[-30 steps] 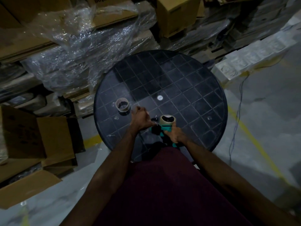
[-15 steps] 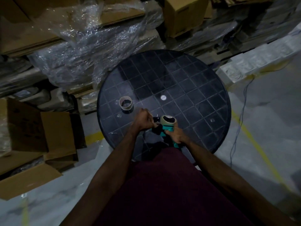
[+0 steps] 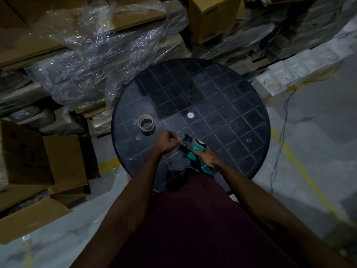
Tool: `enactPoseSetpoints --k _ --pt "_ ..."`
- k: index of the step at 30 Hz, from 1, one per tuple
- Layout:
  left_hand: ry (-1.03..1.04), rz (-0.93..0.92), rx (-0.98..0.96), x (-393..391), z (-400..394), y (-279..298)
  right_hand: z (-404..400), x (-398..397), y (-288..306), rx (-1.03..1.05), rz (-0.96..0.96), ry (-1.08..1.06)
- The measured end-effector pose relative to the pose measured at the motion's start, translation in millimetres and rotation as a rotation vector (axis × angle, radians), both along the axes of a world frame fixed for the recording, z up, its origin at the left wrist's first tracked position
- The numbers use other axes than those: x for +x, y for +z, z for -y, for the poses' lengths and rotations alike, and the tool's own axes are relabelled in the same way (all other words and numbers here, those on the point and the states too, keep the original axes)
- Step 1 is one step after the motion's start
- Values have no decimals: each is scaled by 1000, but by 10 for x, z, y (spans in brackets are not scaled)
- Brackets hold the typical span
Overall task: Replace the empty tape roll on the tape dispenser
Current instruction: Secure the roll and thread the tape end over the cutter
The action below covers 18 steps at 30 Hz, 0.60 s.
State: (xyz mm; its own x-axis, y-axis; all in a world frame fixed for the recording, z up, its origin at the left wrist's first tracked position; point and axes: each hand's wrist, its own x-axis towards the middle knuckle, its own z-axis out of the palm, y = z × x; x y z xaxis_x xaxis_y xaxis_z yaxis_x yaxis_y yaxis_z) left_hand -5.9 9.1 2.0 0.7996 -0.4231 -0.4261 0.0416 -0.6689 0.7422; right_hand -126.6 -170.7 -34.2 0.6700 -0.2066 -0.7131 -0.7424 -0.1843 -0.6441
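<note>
Tape dispenser (image 3: 195, 156), teal body, sits low-centre in frame over the near edge of the round black table (image 3: 222, 89). Right hand (image 3: 207, 158) has its grip wrapped round the handle. A tape roll (image 3: 200, 145) is mounted on the dispenser, just above that hand. Left hand (image 3: 167, 141) is just left of the dispenser's front end, grip clenched with fingertips pinching something there; too dark and small to tell what it pinches. Empty tape roll (image 3: 146, 122), a bare cardboard core, stands on the table up and left of the left hand, apart from it. Cardboard boxes (image 3: 44, 165) at left of frame, crumpled plastic wrap (image 3: 100, 51) upper left, cable (image 3: 280, 144) on the floor at right.
</note>
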Motion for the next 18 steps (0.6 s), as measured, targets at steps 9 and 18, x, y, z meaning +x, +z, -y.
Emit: enactPoseSetpoints --k 9,18 --pt "72 -21 -155 -163 142 -145 -120 -23 403 62 -49 -77" --pt "116 -79 -165 -162 261 -155 -154 -38 384 110 -4 -91"
